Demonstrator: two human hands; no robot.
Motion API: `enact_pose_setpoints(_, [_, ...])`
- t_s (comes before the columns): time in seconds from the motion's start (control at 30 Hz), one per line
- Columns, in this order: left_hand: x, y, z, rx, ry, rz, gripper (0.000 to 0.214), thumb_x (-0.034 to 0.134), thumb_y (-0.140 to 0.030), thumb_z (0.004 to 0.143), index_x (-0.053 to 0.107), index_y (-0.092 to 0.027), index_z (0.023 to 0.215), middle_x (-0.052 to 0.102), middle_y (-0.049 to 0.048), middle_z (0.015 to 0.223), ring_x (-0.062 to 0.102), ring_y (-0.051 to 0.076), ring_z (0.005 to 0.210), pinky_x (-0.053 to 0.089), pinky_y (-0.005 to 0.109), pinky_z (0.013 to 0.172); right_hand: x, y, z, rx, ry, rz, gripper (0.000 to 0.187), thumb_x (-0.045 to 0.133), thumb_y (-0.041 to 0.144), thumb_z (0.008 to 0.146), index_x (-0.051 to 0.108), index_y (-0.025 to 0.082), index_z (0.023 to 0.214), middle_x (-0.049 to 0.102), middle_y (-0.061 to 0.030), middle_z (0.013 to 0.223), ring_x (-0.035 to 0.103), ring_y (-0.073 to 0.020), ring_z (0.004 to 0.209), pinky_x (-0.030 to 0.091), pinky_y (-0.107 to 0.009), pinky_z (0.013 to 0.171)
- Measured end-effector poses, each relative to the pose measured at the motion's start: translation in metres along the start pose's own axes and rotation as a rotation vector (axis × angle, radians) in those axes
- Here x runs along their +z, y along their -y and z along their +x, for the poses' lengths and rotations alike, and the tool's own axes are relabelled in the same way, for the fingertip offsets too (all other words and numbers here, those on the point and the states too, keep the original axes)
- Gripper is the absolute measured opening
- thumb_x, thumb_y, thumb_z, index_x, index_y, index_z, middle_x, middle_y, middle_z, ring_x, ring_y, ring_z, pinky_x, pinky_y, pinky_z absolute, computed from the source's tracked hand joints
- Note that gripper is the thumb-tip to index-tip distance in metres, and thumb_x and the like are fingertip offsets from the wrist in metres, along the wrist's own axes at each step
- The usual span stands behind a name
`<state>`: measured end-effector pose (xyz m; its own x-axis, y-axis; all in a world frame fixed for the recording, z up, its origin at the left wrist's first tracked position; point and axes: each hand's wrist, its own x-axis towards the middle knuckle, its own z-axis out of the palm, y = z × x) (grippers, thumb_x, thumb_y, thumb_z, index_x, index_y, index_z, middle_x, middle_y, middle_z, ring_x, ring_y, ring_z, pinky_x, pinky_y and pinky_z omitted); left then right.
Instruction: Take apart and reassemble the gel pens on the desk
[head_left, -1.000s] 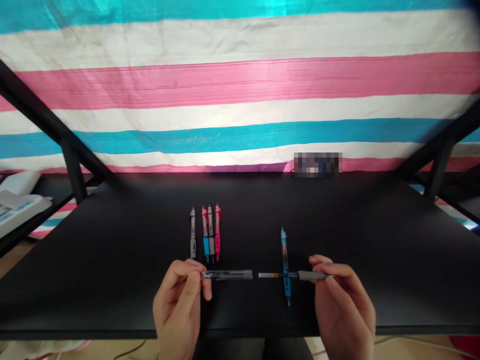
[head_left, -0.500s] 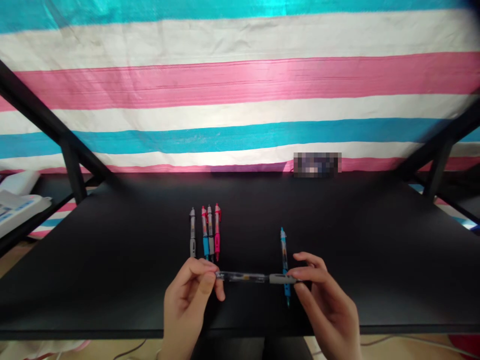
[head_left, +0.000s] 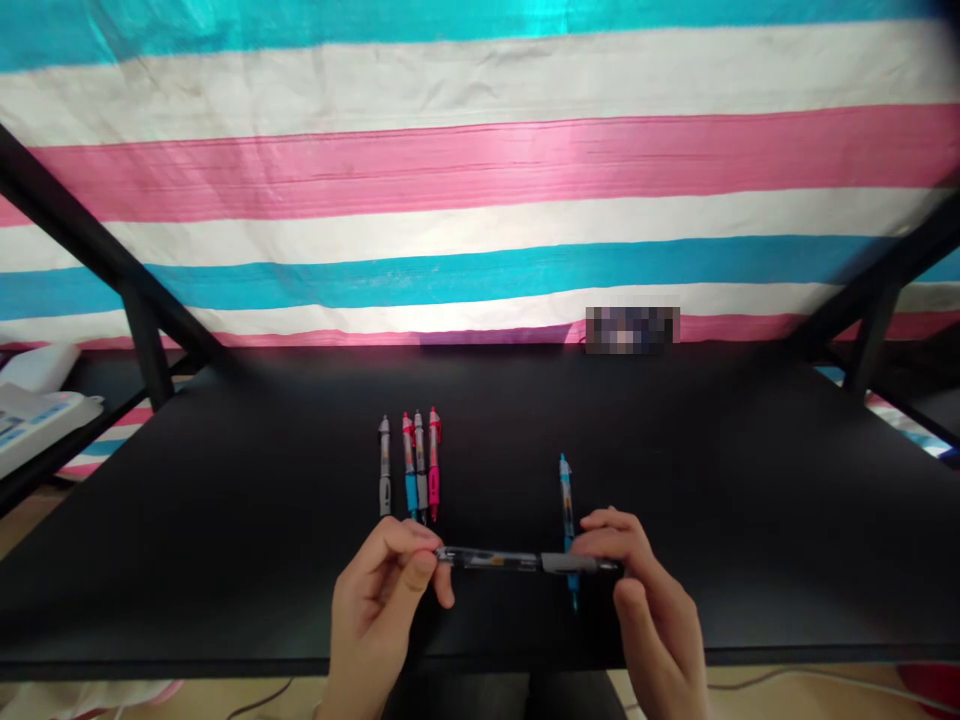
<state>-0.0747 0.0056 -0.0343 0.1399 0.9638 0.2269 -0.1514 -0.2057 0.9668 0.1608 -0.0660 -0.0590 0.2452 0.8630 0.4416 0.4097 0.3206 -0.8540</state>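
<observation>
A clear-barrelled pen [head_left: 491, 559] with a grey grip lies level between my hands, above the table's front part. My left hand [head_left: 386, 590] pinches its left end between thumb and fingers. The fingers of my right hand [head_left: 649, 590] bear on the grey grip near the tip, and its thumb is just under the tip. Beneath the grip, a blue pen [head_left: 566, 490] lies on the table, partly covered by the held pen and my right fingers. Beyond my left hand lie a grey pen [head_left: 385, 465], a pen with red top and blue grip [head_left: 409, 465], another grey pen [head_left: 421, 460] and a pink pen [head_left: 434, 465].
The black table [head_left: 300, 400] has a striped sheet [head_left: 480, 160] hanging behind it. A pixelated dark object [head_left: 632, 331] sits at the back edge. Black frame bars [head_left: 146, 330] rise at both sides, and a white device [head_left: 45, 420] stands at the far left.
My right thumb has moved down and right along the pen's tip, baring more of the grip and tip. The held pen has shifted slightly right; the pens on the table stay put.
</observation>
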Motion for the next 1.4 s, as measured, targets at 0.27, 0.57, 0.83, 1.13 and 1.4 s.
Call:
enact_pose_setpoints(0.27, [0.002, 0.001, 0.002, -0.026, -0.05, -0.025, 0.019, 0.074, -0.035, 0.098, 0.073, -0.02, 0.087, 0.065, -0.0014, 0.08, 0.064, 0.009, 0.055, 0.049, 0.023, 0.059, 0.008, -0.004, -0.006, 0.057, -0.138, 0.007, 0.01, 0.066, 0.021, 0.1, 0.071, 0.03, 0.1, 0.073, -0.0054, 0.109, 0.063, -0.0296, 0.117, 0.029, -0.063, 0.121])
enact_pose_setpoints(0.57, [0.0, 0.001, 0.001, -0.039, -0.071, -0.027, 0.022, 0.074, -0.036, 0.098, 0.071, -0.02, 0.084, 0.065, -0.0021, 0.083, 0.063, 0.008, 0.054, 0.049, 0.022, 0.058, 0.011, 0.001, -0.002, 0.026, -0.124, 0.015, 0.038, 0.064, 0.017, 0.099, 0.062, 0.033, 0.133, 0.077, -0.0019, 0.101, 0.071, -0.026, 0.109, 0.027, -0.066, 0.125])
enact_pose_setpoints(0.83, [0.002, -0.001, 0.002, -0.05, -0.132, -0.031, 0.025, 0.078, -0.037, 0.095, 0.071, -0.018, 0.081, 0.065, -0.001, 0.079, 0.061, 0.01, 0.052, 0.048, 0.025, 0.058, 0.006, -0.002, -0.003, 0.033, -0.045, -0.047, 0.009, 0.068, 0.022, 0.099, 0.07, 0.028, 0.104, 0.072, -0.0078, 0.115, 0.064, -0.0314, 0.123, 0.034, -0.063, 0.12])
enact_pose_setpoints(1.13, [0.002, 0.0, 0.002, -0.058, -0.116, -0.038, 0.024, 0.076, -0.037, 0.097, 0.071, -0.018, 0.082, 0.064, -0.0008, 0.083, 0.062, 0.01, 0.053, 0.048, 0.025, 0.057, 0.006, 0.004, 0.002, 0.009, -0.02, -0.003, 0.028, 0.064, 0.021, 0.1, 0.065, 0.032, 0.126, 0.077, -0.0025, 0.102, 0.067, -0.0281, 0.114, 0.031, -0.059, 0.123])
enact_pose_setpoints(1.4, [0.0, 0.002, 0.002, -0.016, -0.09, -0.014, 0.02, 0.073, -0.034, 0.099, 0.071, -0.019, 0.087, 0.064, -0.0011, 0.083, 0.062, 0.009, 0.054, 0.048, 0.024, 0.057, 0.01, -0.004, -0.004, 0.083, -0.068, -0.02, 0.007, 0.066, 0.024, 0.1, 0.071, 0.028, 0.103, 0.071, -0.0093, 0.118, 0.062, -0.0317, 0.125, 0.033, -0.065, 0.121])
